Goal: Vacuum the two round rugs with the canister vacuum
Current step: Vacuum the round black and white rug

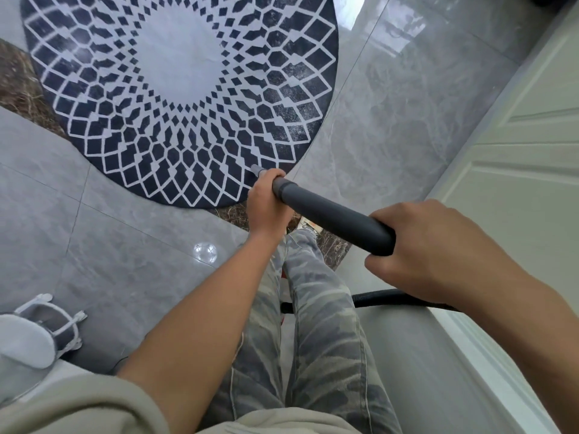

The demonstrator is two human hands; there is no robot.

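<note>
A round rug [175, 98] with a navy and white lattice pattern and a pale centre lies on the grey tile floor ahead of me. I hold the grey vacuum wand [329, 214] over the rug's near edge. My left hand [266, 205] grips the wand's lower end, where a thin metal tube [256, 169] pokes out over the rug. My right hand [438, 252] grips the wand's upper end. The black ribbed hose [385, 299] runs off behind my legs to the right. The nozzle and the canister are hidden.
A white panelled door or cabinet front [517, 158] lines the right side. A grey and white slipper-like object [34, 336] sits at the lower left. A dark marbled floor strip [18, 89] runs under the rug. My camouflage-trousered legs [313, 324] stand below the wand.
</note>
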